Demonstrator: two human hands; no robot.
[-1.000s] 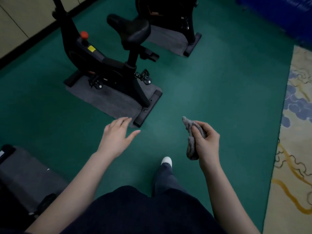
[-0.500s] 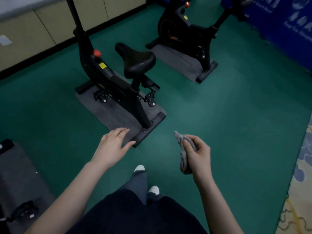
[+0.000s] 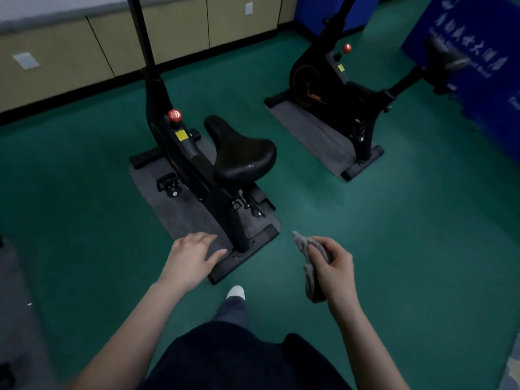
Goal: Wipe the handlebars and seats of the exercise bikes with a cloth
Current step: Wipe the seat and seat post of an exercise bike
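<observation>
Cloth, perhaps folded, half hidden in curled right fingers; left fingers loose, empty.

Centre-left: near exercise bike standing on a floor mat, its seat at the end nearer the person. Behind and right: second exercise bike on its own mat, its saddle at far right, just before a banner. Behind both, cabinets line the wall. In front of the near bike's rear base: left hand; right of it, right hand holding a cloth. Between the hands, lower, a shoe on the floor.
</observation>
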